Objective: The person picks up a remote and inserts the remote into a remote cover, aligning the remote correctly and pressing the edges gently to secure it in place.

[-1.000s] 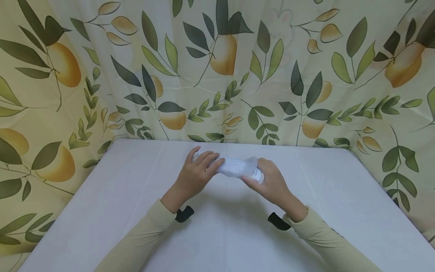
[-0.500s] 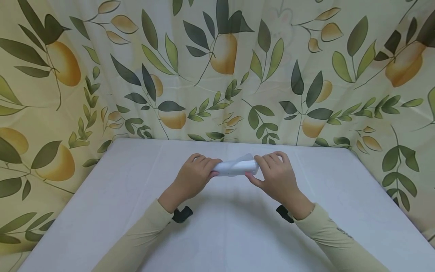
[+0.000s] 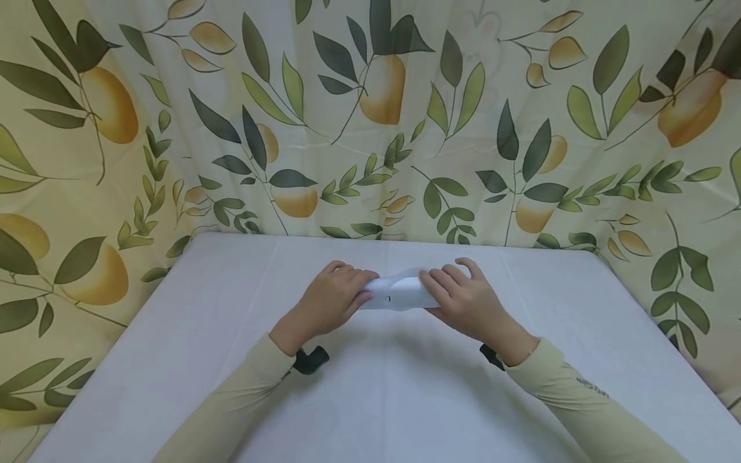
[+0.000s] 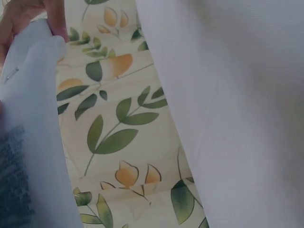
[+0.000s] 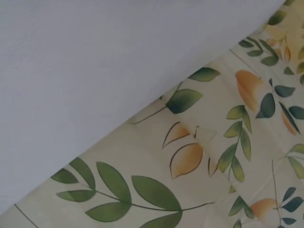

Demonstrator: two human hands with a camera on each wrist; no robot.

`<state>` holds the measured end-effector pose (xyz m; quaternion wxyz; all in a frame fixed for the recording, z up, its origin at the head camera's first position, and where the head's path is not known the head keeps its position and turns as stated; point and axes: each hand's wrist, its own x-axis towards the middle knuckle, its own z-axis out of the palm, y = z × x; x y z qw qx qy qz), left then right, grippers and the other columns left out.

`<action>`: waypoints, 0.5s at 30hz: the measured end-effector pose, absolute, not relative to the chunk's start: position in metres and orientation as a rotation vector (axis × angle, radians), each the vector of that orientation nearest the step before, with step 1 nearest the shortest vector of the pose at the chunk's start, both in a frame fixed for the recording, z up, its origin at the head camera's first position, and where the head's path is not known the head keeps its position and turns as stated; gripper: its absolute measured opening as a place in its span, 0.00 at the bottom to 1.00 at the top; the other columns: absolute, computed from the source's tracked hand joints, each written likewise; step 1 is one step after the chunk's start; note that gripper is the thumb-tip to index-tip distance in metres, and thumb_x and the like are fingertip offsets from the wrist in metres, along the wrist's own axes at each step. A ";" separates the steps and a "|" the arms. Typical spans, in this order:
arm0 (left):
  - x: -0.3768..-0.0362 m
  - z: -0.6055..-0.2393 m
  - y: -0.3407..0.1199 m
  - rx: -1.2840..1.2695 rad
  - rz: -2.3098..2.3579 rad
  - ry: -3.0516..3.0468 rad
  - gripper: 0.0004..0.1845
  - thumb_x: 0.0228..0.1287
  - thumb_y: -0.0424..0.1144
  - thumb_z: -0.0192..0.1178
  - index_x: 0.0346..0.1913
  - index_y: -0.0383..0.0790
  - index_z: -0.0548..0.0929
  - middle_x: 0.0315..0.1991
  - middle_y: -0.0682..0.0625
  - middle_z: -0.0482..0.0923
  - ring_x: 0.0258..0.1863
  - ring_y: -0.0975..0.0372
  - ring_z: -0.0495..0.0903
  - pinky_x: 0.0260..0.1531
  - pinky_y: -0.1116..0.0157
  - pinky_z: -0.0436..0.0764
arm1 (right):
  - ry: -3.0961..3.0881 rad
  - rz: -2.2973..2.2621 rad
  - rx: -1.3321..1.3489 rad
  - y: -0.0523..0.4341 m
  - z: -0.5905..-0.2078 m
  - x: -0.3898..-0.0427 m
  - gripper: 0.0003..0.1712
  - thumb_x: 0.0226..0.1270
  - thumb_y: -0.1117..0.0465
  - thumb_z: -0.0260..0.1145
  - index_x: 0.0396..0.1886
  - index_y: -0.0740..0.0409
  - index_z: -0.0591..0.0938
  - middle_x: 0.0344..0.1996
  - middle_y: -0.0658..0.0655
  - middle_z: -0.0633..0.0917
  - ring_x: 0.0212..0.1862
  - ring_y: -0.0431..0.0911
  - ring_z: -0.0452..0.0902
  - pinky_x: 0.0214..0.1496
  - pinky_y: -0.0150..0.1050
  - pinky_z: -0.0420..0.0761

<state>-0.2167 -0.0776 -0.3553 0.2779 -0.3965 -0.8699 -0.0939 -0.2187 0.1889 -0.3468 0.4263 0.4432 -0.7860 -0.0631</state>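
Note:
A white remote control [image 3: 399,294] in a loose translucent plastic sleeve is held level above the table, its button side turned out of sight. My left hand [image 3: 327,299] grips its left end, thumb on the near side and fingers over the top. Around the right end curls my right hand [image 3: 470,301], with one finger raised off it. In the left wrist view the sleeved remote [image 4: 35,104] runs down the left edge, with dark printing on its lower part and fingers [image 4: 57,19] at its upper end. The right wrist view shows neither hand nor remote.
A white-covered table [image 3: 376,399] spreads beneath both hands. Behind it and at the sides hangs a curtain [image 3: 359,161] printed with fruit and leaves. A black wrist-worn device [image 3: 312,360] sits below the left wrist, and another [image 3: 492,355] below the right.
The remote has turned over, from buttons showing to its plain back, and now lies more level. My right hand has shifted its grip, moving inward over the right end; my left keeps hold.

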 end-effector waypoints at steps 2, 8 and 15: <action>-0.217 -0.356 -0.077 -1.044 -0.160 -2.331 0.22 0.61 0.54 0.59 0.52 0.44 0.78 0.40 0.53 0.83 0.40 0.61 0.81 0.51 0.58 0.74 | -1.982 -0.149 1.100 0.190 -0.347 -0.218 0.39 0.28 0.46 0.83 0.42 0.61 0.80 0.31 0.58 0.86 0.33 0.53 0.82 0.43 0.56 0.79; -0.216 -0.351 -0.074 -0.991 0.056 -2.296 0.35 0.49 0.62 0.65 0.58 0.46 0.75 0.43 0.51 0.80 0.43 0.58 0.78 0.54 0.54 0.72 | -2.137 -0.062 1.069 0.186 -0.349 -0.210 0.37 0.38 0.38 0.75 0.38 0.62 0.76 0.27 0.59 0.85 0.29 0.50 0.82 0.40 0.54 0.79; -0.217 -0.349 -0.076 -1.014 0.061 -2.339 0.33 0.51 0.60 0.66 0.59 0.49 0.74 0.45 0.51 0.79 0.48 0.57 0.76 0.61 0.48 0.65 | -2.291 -0.072 1.108 0.180 -0.348 -0.201 0.36 0.40 0.38 0.74 0.38 0.60 0.73 0.25 0.55 0.84 0.27 0.45 0.80 0.40 0.48 0.77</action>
